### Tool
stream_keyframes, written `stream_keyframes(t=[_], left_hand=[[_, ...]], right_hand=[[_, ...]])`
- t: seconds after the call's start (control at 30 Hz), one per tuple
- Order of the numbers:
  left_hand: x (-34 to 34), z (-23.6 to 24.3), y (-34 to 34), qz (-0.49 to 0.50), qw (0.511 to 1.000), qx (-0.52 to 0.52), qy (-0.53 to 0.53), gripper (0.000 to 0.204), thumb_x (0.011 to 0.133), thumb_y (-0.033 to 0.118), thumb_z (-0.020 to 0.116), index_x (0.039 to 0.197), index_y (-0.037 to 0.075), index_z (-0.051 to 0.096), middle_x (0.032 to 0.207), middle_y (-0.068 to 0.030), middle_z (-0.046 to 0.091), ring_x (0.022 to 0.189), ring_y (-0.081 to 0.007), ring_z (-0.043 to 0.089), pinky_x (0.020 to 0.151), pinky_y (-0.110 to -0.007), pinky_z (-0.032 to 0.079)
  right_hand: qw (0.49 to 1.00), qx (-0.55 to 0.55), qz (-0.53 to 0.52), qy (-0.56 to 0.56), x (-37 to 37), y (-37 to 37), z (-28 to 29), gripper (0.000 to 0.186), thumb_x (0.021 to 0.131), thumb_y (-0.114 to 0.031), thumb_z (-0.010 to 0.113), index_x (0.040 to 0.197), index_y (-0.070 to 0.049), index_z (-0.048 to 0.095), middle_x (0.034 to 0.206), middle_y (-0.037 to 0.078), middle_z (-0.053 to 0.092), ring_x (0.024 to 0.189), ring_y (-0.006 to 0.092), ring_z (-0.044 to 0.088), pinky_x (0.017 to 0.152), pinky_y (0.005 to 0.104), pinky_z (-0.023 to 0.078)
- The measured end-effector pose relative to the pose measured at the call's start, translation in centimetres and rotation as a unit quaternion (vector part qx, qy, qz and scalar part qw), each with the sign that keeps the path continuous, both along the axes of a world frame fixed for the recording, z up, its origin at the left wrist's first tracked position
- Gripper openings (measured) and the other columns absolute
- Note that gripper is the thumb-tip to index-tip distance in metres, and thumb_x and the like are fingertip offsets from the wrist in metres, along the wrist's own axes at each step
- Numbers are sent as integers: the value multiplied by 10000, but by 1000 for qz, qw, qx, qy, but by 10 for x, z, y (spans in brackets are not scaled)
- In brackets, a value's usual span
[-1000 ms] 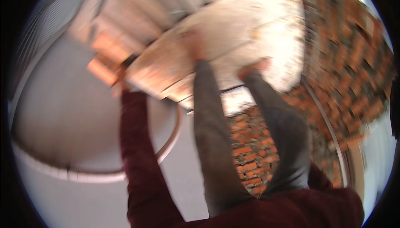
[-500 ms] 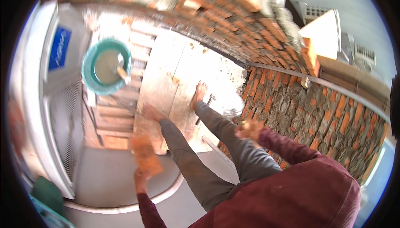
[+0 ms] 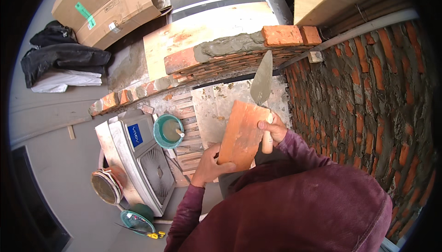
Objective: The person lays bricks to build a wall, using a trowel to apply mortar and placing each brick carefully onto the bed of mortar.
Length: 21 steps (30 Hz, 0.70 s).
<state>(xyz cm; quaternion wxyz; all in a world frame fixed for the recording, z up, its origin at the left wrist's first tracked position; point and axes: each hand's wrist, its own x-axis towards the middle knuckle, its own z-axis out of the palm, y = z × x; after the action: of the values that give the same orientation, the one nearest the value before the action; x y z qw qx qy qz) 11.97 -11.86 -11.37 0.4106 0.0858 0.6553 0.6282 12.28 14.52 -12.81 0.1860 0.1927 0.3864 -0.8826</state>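
Observation:
My left hand (image 3: 209, 164) grips an orange brick (image 3: 238, 134) by its lower end, tilted in front of my body. My right hand (image 3: 276, 127) is closed on the wooden handle of a trowel (image 3: 261, 79), beside the brick's right edge; its pointed grey blade rises beyond the brick. Above them runs a low brick wall (image 3: 179, 62) with grey mortar (image 3: 228, 45) spread on top and two orange bricks (image 3: 282, 34) at its right end.
Plastered brickwork (image 3: 354, 114) rises at the right. Left stand a teal bucket (image 3: 162, 133) with liquid, an air-conditioner unit (image 3: 126, 155), a round pail (image 3: 105, 186) and a green basin (image 3: 138, 220) with tools. Cardboard (image 3: 106, 15) and dark cloth (image 3: 60, 63) lie beyond the wall.
My view has swung toward the low wall. The brick in my left hand has risen beside my right hand, and the trowel's blade now shows clearly, pointing up.

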Motion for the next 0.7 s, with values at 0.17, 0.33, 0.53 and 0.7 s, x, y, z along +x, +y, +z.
stream_keyframes(t=[0.17,0.33,0.53,0.7], left_hand=[[-63,17,70,-32,922,213,-322,1035,755,458,737,1510,67,147,1445,-101,379,1292,-208,426,1071,-373,354],[-120,58,125,-75,964,116,-227,1160,599,291,812,1518,48,148,1451,-121,380,1322,-208,392,1079,-354,336],[-193,76,139,-154,922,-139,326,1127,527,297,854,1481,52,305,1342,-169,502,1216,-294,507,1084,-387,341],[-258,27,132,-212,814,-277,465,1100,509,347,832,1461,77,353,1320,-201,499,1209,-356,460,1063,-424,334]], right_hand=[[990,-133,-1,54,-29,62,34,685,773,-182,790,1337,-1,446,1196,102,612,1075,191,610,949,342,476],[987,11,-21,161,-65,108,41,586,776,-191,800,1237,-27,478,1219,123,590,1116,213,581,983,365,456],[977,164,-137,11,-34,169,-1,364,883,-206,694,1102,-35,458,1209,216,588,1085,282,625,884,377,553],[883,372,-105,-266,62,207,-57,431,856,-159,713,1180,-30,461,930,112,643,696,174,665,570,295,562]])
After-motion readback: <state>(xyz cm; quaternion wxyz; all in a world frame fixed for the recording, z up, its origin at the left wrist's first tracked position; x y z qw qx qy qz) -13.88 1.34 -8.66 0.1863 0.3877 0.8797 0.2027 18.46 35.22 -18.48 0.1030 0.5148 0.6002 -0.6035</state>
